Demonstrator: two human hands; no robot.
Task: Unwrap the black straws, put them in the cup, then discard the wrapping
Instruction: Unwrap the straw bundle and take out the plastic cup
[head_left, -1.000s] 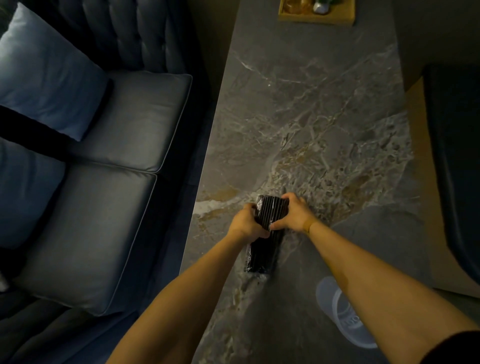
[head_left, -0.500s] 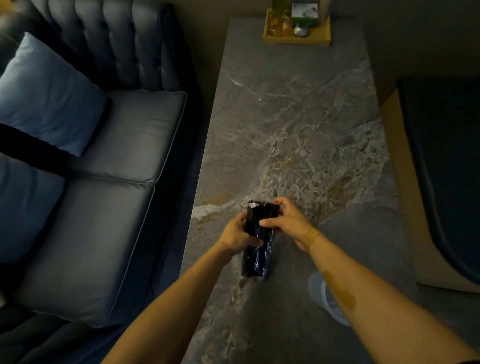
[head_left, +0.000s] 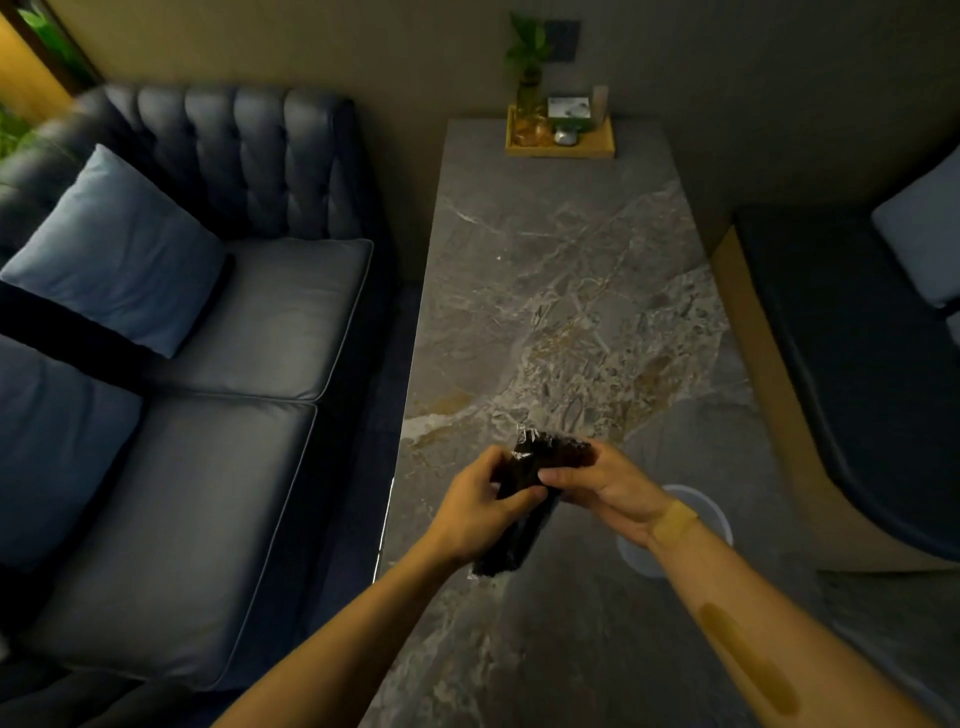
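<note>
Left hand (head_left: 475, 512) grips mid-bundle | right hand (head_left: 605, 480) pinches top end | clear-wrapped bundle of black straws (head_left: 524, 499) now lifted, tilted toward one o'clock; wrap opening | clear plastic cup (head_left: 691, 530) waits at three o'clock on marble table (head_left: 571, 270)

Your marble table (head_left: 571, 312) carries 1 clear cup (head_left: 698, 512) just beside your right wrist and 1 wooden tray (head_left: 561, 150) far beyond your hands.
</note>
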